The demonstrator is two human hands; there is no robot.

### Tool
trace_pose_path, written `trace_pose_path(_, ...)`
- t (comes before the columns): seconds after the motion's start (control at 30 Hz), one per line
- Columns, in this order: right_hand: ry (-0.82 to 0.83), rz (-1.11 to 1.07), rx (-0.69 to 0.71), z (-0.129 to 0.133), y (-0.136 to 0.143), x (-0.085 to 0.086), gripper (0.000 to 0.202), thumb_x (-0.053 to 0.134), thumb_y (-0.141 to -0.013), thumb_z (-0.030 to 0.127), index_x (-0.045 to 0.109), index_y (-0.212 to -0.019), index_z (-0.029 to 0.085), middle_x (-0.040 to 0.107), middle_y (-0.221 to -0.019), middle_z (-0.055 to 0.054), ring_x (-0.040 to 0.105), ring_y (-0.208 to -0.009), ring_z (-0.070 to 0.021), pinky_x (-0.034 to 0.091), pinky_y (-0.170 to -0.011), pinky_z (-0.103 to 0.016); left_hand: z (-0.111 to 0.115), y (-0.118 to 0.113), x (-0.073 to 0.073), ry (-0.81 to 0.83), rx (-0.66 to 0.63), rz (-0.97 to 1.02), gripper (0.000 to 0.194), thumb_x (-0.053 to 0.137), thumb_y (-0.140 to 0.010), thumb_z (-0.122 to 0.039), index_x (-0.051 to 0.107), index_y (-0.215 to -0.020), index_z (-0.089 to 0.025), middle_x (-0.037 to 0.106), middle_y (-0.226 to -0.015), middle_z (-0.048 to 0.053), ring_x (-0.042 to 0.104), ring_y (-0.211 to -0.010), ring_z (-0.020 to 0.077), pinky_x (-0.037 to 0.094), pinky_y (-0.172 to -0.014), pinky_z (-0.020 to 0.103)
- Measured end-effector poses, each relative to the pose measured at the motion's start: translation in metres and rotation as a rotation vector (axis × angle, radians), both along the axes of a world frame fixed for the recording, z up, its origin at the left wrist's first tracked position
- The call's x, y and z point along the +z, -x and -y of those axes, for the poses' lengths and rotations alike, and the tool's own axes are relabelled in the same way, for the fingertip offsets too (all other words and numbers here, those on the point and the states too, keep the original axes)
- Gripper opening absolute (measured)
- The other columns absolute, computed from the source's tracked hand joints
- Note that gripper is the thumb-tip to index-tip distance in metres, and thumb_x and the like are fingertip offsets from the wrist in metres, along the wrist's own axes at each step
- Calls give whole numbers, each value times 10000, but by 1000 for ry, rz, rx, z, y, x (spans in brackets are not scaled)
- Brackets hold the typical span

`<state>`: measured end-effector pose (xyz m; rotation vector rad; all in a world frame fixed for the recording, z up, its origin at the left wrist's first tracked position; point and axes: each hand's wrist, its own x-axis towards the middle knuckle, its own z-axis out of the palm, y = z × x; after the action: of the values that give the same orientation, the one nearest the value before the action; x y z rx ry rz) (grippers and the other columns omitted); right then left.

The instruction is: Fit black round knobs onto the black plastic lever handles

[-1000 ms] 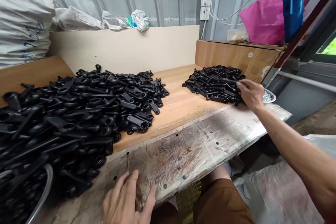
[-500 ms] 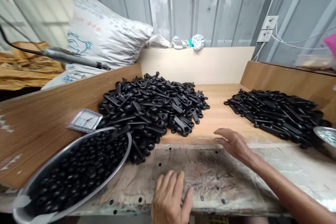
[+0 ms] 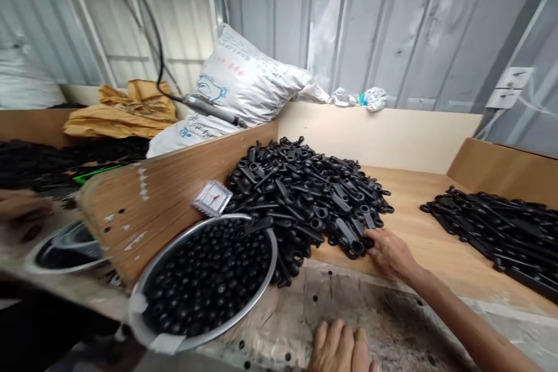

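My right hand is at the right front edge of a heap of black lever-shaped parts with ring ends. Its thumb and fingertips close on the end of one black ring-ended lever, which lies on the heap. My left hand rests on the bench's front edge, empty, fingers stretched out side by side; the lower frame edge cuts it off. Left of it stands a metal-rimmed bowl full of small round black pieces. Another black lever lies across the bowl's back rim.
A second pile of black levers lies at the right. A square dial gauge sits by the wooden divider. Above it, a corded power screwdriver lies against white sacks. Beyond the divider shows another person's blurred hand.
The view has swung left, bringing in the neighbouring bench. My right hand has moved left from the bare wood to the heap, and its fingers have closed on a lever there.
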<state>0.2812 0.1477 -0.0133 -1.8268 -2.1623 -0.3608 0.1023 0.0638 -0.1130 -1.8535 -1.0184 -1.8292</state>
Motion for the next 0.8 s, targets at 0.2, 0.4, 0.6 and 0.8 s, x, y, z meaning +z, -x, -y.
trace_pose_path(0.2,51,-80,-19,22,-11,-5,135,471,-688,243,601,-717,217,644,-753,-72,589,-783,-241,460,-665,-318,15,16,36,144,-126,-135,462,202,-880,-310,609,-735,-145,620,-612,58,584,-603,194,427,-633,363)
trace_pose_path(0.4,83,-280,-88,58,4,0,95,504,-679,250,575,-728,212,627,-701,-39,582,-690,-201,425,-621,-275,26,35,54,391,-263,-318,258,356,-805,-208,588,-893,-137,632,-754,80,588,-749,236,449,-685,398)
trace_pose_path(0.6,6,-504,-183,92,6,2,185,475,-710,316,570,-790,180,597,-644,-11,531,-529,-158,416,-532,-260,25,40,60,476,-438,-284,231,401,-795,-196,602,-887,-130,633,-752,91,584,-759,238,446,-684,388)
trace_pose_path(0.8,-85,-823,11,130,55,20,192,565,-660,313,586,-803,187,629,-690,-15,559,-577,-167,469,-567,-268,20,43,85,1013,-839,214,360,499,-761,-341,569,-1038,-121,640,-898,93,589,-818,199,474,-738,329)
